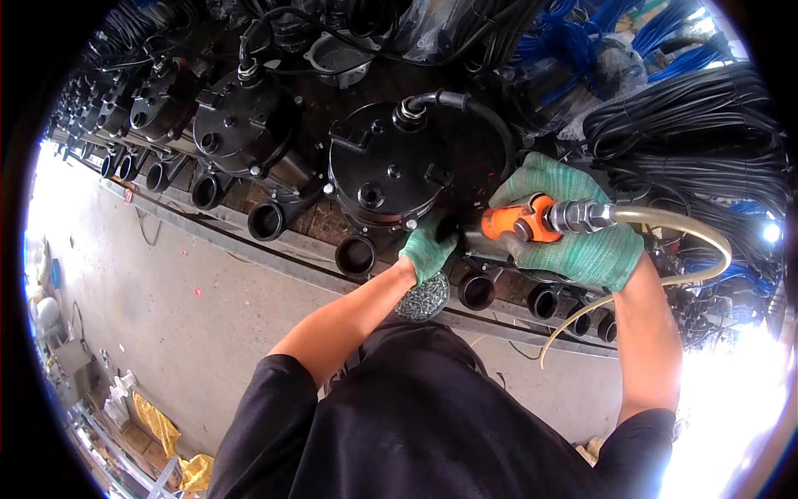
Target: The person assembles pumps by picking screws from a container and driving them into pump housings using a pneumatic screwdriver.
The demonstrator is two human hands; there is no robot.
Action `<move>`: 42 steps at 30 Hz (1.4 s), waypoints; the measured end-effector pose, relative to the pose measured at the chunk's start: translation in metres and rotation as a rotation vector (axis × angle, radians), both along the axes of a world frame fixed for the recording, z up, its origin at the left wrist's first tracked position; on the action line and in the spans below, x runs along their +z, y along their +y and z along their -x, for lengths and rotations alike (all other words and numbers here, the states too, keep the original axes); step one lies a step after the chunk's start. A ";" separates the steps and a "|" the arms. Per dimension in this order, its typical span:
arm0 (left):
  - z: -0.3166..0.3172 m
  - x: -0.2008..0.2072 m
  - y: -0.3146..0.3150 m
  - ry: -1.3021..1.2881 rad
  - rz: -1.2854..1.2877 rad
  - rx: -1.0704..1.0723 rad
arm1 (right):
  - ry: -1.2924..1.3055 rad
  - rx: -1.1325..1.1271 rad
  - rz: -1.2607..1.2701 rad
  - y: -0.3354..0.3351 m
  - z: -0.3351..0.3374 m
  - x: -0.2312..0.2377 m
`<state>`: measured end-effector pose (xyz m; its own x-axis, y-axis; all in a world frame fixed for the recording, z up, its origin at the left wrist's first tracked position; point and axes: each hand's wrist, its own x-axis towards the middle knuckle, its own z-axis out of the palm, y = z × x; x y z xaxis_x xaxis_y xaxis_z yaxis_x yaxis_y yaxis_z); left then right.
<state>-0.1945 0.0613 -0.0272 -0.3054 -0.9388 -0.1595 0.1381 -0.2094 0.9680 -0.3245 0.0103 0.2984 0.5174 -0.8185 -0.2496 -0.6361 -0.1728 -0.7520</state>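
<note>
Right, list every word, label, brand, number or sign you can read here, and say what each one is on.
None: no text can be read anywhere in this view.
Orange tool in the right hand: no lettering legible.
Black round housing in the middle: no legible marking.
Black cable coils: any print would be too small to read.

Black short-sleeved shirt (399, 416), green knit gloves (594, 256) on both hands (430, 248)

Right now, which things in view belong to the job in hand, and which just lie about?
In use: orange tool in the right grip; pale hose; likely the metal fasteners beside the left grip.

Lying about: coiled black cables; blue cables; yellow sheeting.
</note>
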 end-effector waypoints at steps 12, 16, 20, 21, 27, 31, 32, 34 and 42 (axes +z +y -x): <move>0.001 -0.007 0.002 0.035 -0.047 0.054 | 0.007 0.025 0.120 0.006 -0.007 0.009; 0.001 -0.004 0.002 0.050 -0.057 0.057 | -0.003 0.017 0.030 -0.001 0.002 -0.005; 0.002 -0.005 0.000 0.050 -0.048 0.051 | 0.017 0.026 0.027 -0.003 0.002 -0.003; 0.001 -0.006 0.000 0.026 -0.033 0.056 | 0.016 0.029 0.026 -0.002 0.000 0.001; 0.000 -0.019 0.000 -0.044 0.031 0.043 | 0.060 0.019 0.003 -0.002 -0.004 0.004; -0.006 -0.005 0.000 -0.100 0.077 0.021 | 0.081 0.085 0.085 -0.006 0.002 0.002; -0.009 0.000 0.001 -0.318 0.166 -0.030 | 0.081 0.120 0.090 -0.007 0.004 0.002; -0.023 -0.004 0.010 -0.548 0.252 -0.079 | 0.194 0.090 0.129 -0.009 -0.003 0.011; -0.072 0.028 0.037 -0.669 0.253 -0.401 | 0.155 0.083 0.185 -0.006 0.008 0.016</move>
<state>-0.1225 0.0982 0.0004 -0.5406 -0.8108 -0.2246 -0.5245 0.1161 0.8435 -0.3330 0.0045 0.3145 0.5517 -0.8141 -0.1813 -0.7195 -0.3547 -0.5971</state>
